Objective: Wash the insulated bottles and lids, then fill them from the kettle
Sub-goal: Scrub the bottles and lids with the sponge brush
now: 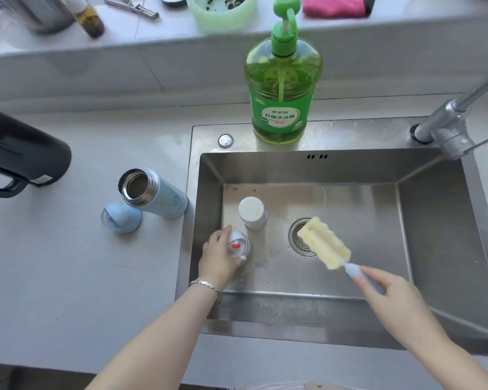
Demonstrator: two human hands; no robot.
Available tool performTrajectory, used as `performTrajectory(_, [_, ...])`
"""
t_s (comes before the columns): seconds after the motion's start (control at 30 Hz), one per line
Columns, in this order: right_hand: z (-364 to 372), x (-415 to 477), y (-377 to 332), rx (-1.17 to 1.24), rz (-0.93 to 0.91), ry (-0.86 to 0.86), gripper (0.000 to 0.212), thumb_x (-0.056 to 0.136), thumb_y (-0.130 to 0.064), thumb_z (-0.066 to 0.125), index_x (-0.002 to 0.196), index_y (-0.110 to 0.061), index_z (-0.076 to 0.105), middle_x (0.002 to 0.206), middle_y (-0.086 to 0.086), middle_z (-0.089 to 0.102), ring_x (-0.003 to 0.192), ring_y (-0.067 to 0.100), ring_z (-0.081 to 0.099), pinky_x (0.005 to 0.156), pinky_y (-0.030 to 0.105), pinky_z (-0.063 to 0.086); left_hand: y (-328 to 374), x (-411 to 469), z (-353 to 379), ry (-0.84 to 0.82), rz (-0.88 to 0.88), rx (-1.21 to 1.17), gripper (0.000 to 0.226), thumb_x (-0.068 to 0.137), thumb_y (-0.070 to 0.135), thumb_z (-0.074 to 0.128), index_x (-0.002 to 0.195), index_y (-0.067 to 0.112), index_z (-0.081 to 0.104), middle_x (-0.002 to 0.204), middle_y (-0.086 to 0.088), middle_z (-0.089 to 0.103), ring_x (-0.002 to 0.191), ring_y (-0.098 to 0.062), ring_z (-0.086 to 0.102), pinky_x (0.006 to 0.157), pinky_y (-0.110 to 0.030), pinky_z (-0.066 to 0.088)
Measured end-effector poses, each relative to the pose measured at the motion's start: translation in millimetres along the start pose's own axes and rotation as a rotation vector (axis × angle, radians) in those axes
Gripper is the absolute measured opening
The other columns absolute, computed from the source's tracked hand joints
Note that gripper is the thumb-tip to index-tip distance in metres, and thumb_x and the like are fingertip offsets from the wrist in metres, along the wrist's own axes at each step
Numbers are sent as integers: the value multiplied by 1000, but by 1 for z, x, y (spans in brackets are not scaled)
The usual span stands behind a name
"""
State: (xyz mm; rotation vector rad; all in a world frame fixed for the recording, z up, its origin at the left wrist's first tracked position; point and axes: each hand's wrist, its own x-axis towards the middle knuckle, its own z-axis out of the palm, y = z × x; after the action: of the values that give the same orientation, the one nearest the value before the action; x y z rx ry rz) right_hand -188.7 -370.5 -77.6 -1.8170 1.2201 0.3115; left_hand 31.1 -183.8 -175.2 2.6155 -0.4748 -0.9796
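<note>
While the fingers of the left hand (pixel 220 256) curled round a white lid (pixel 239 244) in the sink (pixel 434 220) beside the white bottle (pixel 252 213), the right hand (pixel 390 289) gripped the sponge brush (pixel 324 243); behind stood green detergent (pixel 282 91) labelled "柠檬洗洁精".

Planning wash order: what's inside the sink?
A white bottle stands on end; the left hand grips a white lid beside it. A sponge brush in the right hand hides part of the drain.
</note>
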Motion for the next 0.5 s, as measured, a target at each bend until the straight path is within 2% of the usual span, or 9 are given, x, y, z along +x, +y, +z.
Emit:
performTrajectory(0.07, [0,-1,-4,-5,-11,-2,29,91,-34,53,118,-30,64,116,-13,65,119,14,53,91,30,40,6,-15,-16,48,3,-12,71,83,25,64,145,26,29,150,-3,25,132,-28,29,101,-32,33])
performTrajectory(0.1, [0,-1,-5,-7,-16,-2,29,91,-34,53,118,-29,64,116,-13,64,119,15,52,92,30,39,10,-26,-28,131,49,-39,67,84,23,63,143,24,32,150,-5,27,133,-27,29,104,-32,31])
performTrajectory(0.13, [0,-3,-7,-9,-26,-3,29,91,-34,53,118,-30,64,116,-13,64,119,14,52,92,30,39,13,-36,-41,262,144,-60,60,84,20,61,140,20,39,147,-8,33,132,-26,32,105,-32,30])
performTrajectory(0.2, [-1,-5,-12,-5,-48,-2,29,91,-34,53,118,-28,64,116,-13,65,118,13,52,92,29,39,18,-55,-73,624,380,15,47,82,19,57,129,13,50,136,-13,48,125,-26,40,102,-33,32])
performTrajectory(0.23, [-1,-7,-14,-3,-59,-1,29,91,-33,53,117,-28,64,115,-12,65,117,13,53,90,29,38,18,-62,-91,794,466,81,44,81,18,55,124,12,51,130,-13,53,123,-26,43,100,-35,33])
performTrajectory(0.27, [-1,-9,-17,-4,-73,-3,29,91,-33,53,117,-27,64,114,-12,65,116,13,53,88,28,38,18,-65,-109,896,497,145,41,80,16,55,121,10,52,127,-13,56,120,-26,45,97,-37,35])
performTrajectory(0.33, [0,-13,-22,-5,-92,-8,29,91,-32,53,118,-26,63,114,-11,65,116,13,52,87,27,37,12,-60,-138,928,451,241,38,77,12,57,114,6,58,114,-13,64,107,-31,57,83,-41,44])
performTrajectory(0.43, [2,-23,-26,-6,-115,-11,31,91,-33,54,120,-25,63,117,-9,64,119,14,51,87,26,36,0,-45,-157,798,343,356,25,75,7,58,98,0,65,88,-15,68,74,-36,65,61,-39,47])
performTrajectory(0.5, [1,-31,-27,9,-131,-4,31,91,-34,54,120,-24,63,117,-11,64,119,13,51,88,25,36,-3,-39,-157,703,270,399,21,79,2,61,100,-2,63,87,-18,66,76,-37,62,58,-39,43])
